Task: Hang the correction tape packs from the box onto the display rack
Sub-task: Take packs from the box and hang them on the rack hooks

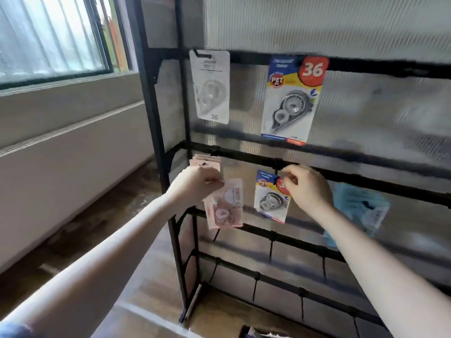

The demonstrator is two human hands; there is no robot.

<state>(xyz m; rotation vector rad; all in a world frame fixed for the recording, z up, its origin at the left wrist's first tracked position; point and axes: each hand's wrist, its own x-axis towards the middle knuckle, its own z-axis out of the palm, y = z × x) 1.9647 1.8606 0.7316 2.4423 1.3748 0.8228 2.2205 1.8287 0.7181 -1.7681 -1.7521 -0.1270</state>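
Observation:
A black display rack [244,154] with horizontal bars and hooks stands in front of me. My left hand [195,184] pinches a pink correction tape pack [225,203] just below a bunch of pink packs [205,162] hung on the second bar. My right hand [305,189] pinches the top of a blue, yellow and red pack [271,201] at a hook on that same bar. On the top bar hang a white pack [211,86] and a larger blue and yellow pack [291,98]. A light blue pack [358,206] hangs right of my right arm. The image is blurred.
Lower bars of the rack carry several bare hooks [271,247]. A dark box corner [256,334] shows at the bottom edge. A window [48,37] and a pale wall ledge [68,132] lie to the left, above a wooden floor [102,215].

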